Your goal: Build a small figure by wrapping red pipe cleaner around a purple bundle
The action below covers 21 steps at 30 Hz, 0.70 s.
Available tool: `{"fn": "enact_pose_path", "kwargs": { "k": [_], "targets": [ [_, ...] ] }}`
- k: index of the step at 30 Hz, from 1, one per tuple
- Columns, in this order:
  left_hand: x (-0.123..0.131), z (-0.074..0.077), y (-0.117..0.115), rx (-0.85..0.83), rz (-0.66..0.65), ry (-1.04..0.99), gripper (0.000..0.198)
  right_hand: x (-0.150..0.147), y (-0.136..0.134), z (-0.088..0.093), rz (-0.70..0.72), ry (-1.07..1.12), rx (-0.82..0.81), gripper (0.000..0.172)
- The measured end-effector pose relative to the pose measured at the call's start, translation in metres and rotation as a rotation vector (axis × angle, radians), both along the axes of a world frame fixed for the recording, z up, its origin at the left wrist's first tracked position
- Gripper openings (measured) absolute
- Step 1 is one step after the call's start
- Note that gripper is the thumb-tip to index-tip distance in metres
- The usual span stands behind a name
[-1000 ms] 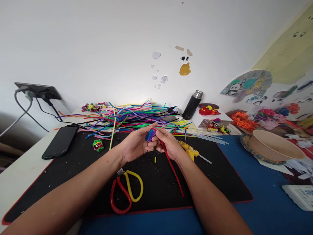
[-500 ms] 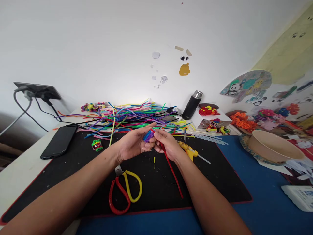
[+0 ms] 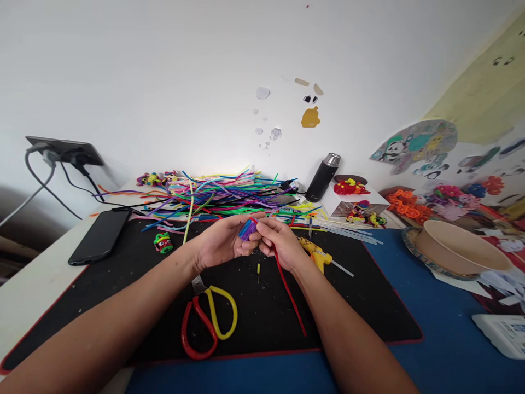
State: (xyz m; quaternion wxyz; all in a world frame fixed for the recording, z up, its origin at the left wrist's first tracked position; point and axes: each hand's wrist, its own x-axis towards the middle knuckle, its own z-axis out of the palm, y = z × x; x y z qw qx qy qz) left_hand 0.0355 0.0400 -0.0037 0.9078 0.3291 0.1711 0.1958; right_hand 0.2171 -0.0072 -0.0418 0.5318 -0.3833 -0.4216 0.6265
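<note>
My left hand (image 3: 223, 246) curls round a small blue-and-purple wound piece (image 3: 247, 230), held over the black mat (image 3: 123, 295). My right hand (image 3: 281, 241) meets it from the right, fingers pinched on a red pipe cleaner (image 3: 292, 295) whose upper end lies against that piece. The red strand trails down and right across the mat beside my right forearm. Scissors with one red and one yellow handle (image 3: 207, 320) lie on the mat below my left wrist.
A heap of coloured pipe cleaners (image 3: 221, 194) lies behind my hands. A phone (image 3: 100, 235) rests at the left, a small green figure (image 3: 163, 242) near it. A yellow glue gun (image 3: 318, 253), black flask (image 3: 322, 176) and paper bowl (image 3: 459, 246) stand to the right.
Both hands have drifted slightly left and down with the wound piece; the grip looks the same.
</note>
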Motion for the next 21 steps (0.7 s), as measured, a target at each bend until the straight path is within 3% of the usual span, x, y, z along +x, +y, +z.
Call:
{"fn": "enact_pose_path", "kwargs": {
  "k": [21],
  "targets": [
    [0.0026,-0.0065,0.0036,-0.076,0.0,-0.002,0.032,-0.0066,0.0008,-0.0011,-0.068,0.015,-0.021,0.04]
  ]
}}
